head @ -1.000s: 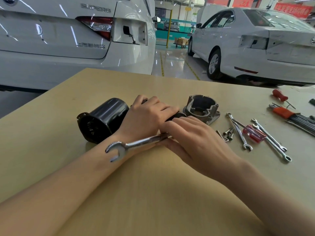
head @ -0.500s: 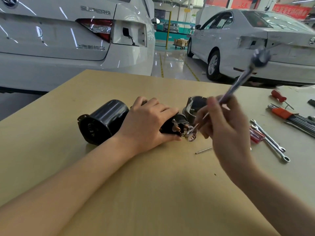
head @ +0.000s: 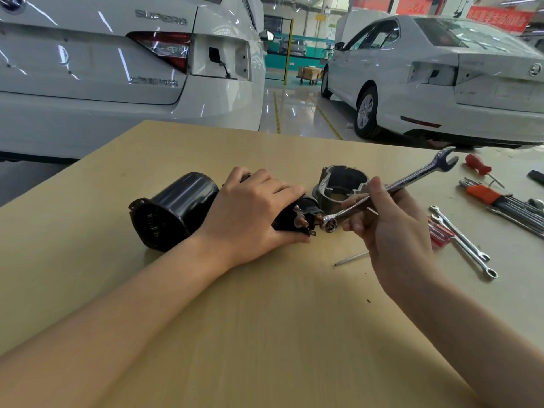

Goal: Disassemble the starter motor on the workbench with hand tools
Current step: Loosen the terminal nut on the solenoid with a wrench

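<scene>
A black cylindrical starter motor housing [head: 173, 210] lies on its side on the wooden workbench [head: 265, 334]. My left hand [head: 253, 213] grips the black solenoid [head: 297, 217] beside it, whose copper terminals point right. My right hand [head: 388, 228] holds a silver combination wrench [head: 391, 189] by its shank. Its ring end sits just right of the terminals; its open end points up and right. A grey cast end housing [head: 341, 184] stands behind the wrench.
A thin long bolt [head: 351, 258] lies near my right wrist. At the right are two more wrenches [head: 462, 241], a red-handled screwdriver [head: 438, 232], an orange hex key set [head: 500, 201] and a red-handled tool [head: 478, 166]. Two white cars stand behind the bench.
A second ago the wrench lay low across both hands. My right hand turned it round and lowered it, bringing its ring end to the solenoid terminals. My left hand stayed on the solenoid.
</scene>
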Demonstrator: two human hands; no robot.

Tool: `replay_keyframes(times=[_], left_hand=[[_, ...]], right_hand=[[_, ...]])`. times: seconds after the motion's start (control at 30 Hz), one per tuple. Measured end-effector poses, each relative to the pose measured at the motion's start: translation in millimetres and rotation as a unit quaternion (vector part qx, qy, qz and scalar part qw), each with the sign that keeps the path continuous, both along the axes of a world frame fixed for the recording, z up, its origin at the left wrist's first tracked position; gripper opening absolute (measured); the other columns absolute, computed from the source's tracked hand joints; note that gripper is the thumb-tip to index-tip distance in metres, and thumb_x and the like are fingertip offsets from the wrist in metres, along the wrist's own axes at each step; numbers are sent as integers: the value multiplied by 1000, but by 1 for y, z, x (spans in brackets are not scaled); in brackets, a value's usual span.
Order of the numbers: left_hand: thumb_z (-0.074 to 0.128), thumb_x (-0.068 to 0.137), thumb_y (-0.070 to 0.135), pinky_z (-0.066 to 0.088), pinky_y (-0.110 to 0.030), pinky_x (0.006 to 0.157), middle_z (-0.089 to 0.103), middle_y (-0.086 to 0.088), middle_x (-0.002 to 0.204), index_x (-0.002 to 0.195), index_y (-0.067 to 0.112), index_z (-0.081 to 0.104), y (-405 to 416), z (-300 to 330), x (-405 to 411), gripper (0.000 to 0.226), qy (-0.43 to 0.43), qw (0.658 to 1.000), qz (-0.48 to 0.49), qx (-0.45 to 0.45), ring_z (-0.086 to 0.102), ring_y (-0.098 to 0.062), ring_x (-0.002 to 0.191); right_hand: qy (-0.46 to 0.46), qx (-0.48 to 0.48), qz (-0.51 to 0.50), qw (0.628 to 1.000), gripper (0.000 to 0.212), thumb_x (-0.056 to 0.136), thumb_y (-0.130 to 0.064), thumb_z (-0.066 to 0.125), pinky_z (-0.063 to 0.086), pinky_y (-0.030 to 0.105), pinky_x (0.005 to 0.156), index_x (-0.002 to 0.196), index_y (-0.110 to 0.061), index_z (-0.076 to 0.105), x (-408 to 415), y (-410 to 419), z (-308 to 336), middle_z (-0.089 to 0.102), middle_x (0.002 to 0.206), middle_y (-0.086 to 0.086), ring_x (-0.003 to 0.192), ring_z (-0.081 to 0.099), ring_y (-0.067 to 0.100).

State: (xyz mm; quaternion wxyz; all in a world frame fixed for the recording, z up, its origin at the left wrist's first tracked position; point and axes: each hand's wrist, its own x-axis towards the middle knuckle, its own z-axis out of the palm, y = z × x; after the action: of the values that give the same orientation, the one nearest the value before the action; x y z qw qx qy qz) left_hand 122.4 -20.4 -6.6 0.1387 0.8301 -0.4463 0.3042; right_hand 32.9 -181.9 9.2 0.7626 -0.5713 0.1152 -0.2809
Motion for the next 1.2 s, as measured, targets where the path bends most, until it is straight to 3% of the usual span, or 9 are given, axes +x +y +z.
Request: replay_keyframes(times=[0.37, 0.5, 0.57, 0.67, 0.73, 0.83, 0.9, 1.1, 1.2], left_hand=[[63, 71, 65, 44, -43, 84, 72, 2, 101, 115, 18, 67, 0, -1, 1, 65, -14, 1000, 5, 4, 64, -24, 93], [66, 70, 65, 44, -42, 83, 72, 2, 101, 115, 18, 67, 0, -1, 0, 65, -20, 1000, 11, 13, 64, -25, 92], [69, 70, 64, 43, -41, 84, 72, 2, 102, 116, 18, 67, 0, -1, 0, 66, -18, 999, 19, 20, 64, -25, 93], [61, 77, 60, 46, -43, 83, 72, 0, 94, 101, 15, 71, 0, 0, 0, 52, -24, 999, 15, 17, 64, -25, 90], [46, 86, 50, 46, -43, 82, 72, -1, 92, 96, 15, 70, 0, 1, 0, 43, -26, 999, 20, 28, 64, -26, 89], [58, 86, 24, 45, -42, 82, 73, -1, 101, 114, 16, 68, 1, -1, 4, 31, -29, 999, 12, 22, 64, -26, 92], [44, 87, 28, 42, -41, 83, 73, 1, 101, 116, 17, 67, 1, -1, 2, 38, -9, 1000, 9, 13, 63, -26, 92], [35, 86, 42, 43, -43, 82, 73, -1, 102, 117, 16, 66, 2, 1, 1, 51, 3, 1000, -3, 18, 64, -27, 92], [37, 84, 53, 45, -44, 81, 72, 0, 97, 110, 15, 68, 1, 1, 1, 56, 7, 1000, -10, 14, 64, -27, 90]], right_hand=[[-28, -164, -18, 986, 17, 100, -20, 45, 48, 37, 54, 89, -9, 50, 1, 0, 1, 66, 69, 7, 47, 52, 19], [-57, -293, 0, 954, 11, 100, -16, 47, 44, 26, 48, 89, -15, 49, 4, 4, 8, 63, 69, 8, 50, 52, 16], [-73, -394, 13, 916, 4, 99, -16, 49, 45, 22, 56, 101, -16, 53, 6, 8, 7, 62, 69, -1, 56, 53, 7], [-101, -578, 12, 810, 16, 95, -16, 55, 38, 8, 66, 109, -11, 58, 4, 18, 1, 56, 75, -18, 66, 49, -4], [-110, -666, 50, 736, 15, 93, -17, 59, 42, 16, 69, 99, -4, 59, 1, 23, -3, 60, 80, -8, 69, 49, 2], [-123, -772, 78, 618, 25, 95, -22, 49, 48, 38, 71, 91, -2, 64, -2, 25, -5, 63, 82, 8, 75, 57, 26], [-132, -795, 88, 586, 29, 97, -23, 46, 49, 42, 69, 93, -2, 66, -5, 21, -3, 62, 81, 9, 73, 58, 29], [-229, -770, 62, 592, 25, 99, -17, 50, 46, 40, 66, 105, -3, 69, -11, 13, 3, 60, 81, 12, 70, 55, 29], [-249, -694, 38, 675, 19, 97, -18, 52, 42, 21, 73, 102, -7, 66, -12, 13, 4, 59, 83, -4, 77, 55, 7]])
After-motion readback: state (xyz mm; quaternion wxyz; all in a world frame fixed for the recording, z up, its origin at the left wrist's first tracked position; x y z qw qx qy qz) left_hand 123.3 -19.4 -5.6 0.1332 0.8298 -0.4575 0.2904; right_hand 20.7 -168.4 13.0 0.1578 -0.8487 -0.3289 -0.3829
